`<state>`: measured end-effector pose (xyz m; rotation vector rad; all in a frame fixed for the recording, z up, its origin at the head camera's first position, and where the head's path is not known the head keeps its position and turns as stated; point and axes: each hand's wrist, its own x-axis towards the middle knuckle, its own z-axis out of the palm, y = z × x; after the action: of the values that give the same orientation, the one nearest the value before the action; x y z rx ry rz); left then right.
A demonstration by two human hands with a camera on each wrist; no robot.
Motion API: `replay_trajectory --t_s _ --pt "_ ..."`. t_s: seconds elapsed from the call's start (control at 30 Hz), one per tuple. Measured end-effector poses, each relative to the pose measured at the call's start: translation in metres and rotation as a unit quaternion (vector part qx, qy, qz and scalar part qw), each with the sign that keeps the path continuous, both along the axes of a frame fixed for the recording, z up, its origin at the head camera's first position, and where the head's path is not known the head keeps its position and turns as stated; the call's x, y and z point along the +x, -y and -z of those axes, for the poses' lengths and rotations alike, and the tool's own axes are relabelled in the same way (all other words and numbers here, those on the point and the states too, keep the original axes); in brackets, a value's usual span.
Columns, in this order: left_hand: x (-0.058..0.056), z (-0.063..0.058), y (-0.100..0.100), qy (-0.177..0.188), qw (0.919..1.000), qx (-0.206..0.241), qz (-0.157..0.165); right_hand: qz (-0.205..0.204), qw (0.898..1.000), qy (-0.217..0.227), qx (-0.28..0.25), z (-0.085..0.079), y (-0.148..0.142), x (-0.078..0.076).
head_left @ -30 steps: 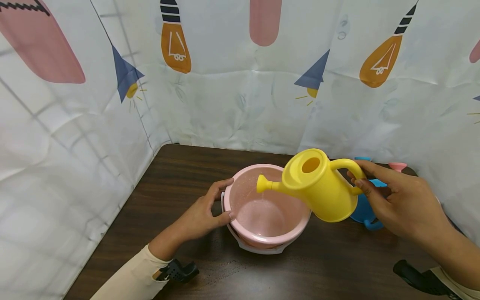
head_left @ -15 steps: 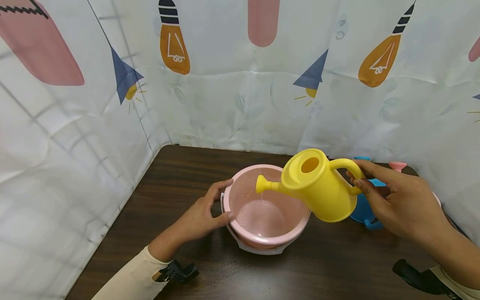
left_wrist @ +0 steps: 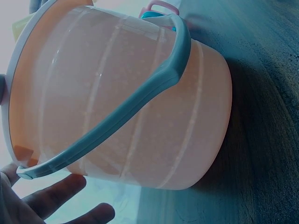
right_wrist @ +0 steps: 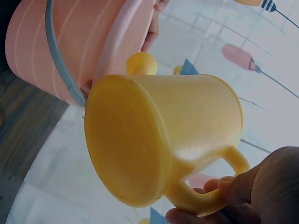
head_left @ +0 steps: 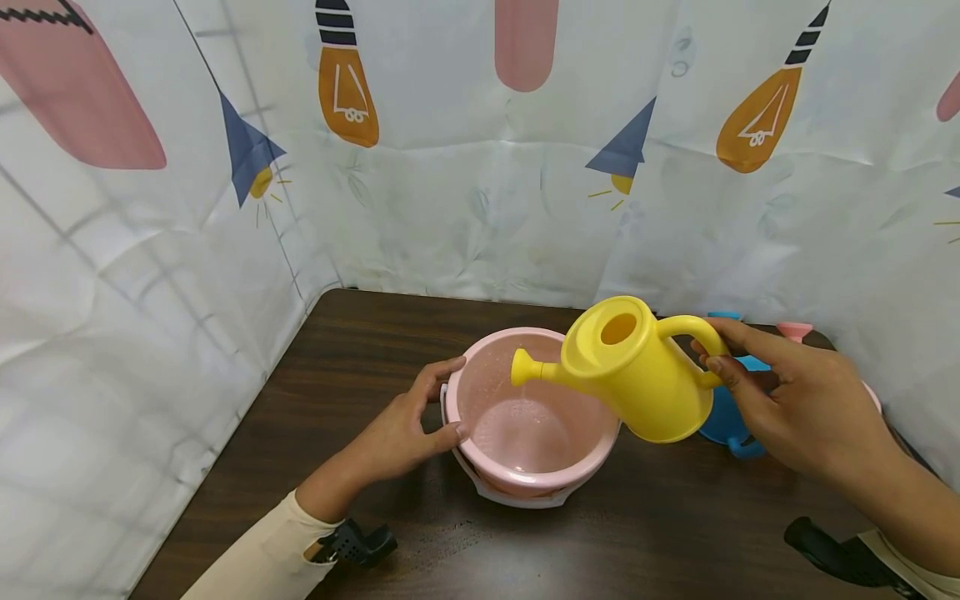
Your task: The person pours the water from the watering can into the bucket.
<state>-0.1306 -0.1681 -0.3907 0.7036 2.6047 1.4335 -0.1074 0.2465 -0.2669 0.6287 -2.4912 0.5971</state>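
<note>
Nine o'clock on the bucket (head_left: pixel 531 481): left hand (head_left: pixel 408 421) touches rim, grip spread. Three o'clock: right hand (head_left: pixel 806 400), grip curled around tilted watering can (head_left: pixel 641 383).

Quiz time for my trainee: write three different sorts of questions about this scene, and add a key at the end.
1. Which hand holds the yellow watering can?
2. True or false: the handle of the pink bucket stands upright above its opening.
3. What does the left hand touch? A) the can's spout; B) the bucket; C) the curtain.

Key:
1. The right hand.
2. False; it hangs down along the bucket's side.
3. B, at its rim.
</note>
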Motion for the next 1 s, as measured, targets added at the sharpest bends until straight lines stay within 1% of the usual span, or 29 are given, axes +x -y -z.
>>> replay_trajectory --t_s 0.77,1.0 --pt "0.0002 0.0001 -0.0004 -0.004 1.0 0.004 0.003 -0.004 1.0 -0.005 -0.001 -0.0007 0.0013 -0.0006" --pt "0.0 0.0011 0.0002 -0.007 1.0 0.004 0.004 -0.011 1.0 -0.009 -0.005 -0.0012 0.0026 -0.0015"
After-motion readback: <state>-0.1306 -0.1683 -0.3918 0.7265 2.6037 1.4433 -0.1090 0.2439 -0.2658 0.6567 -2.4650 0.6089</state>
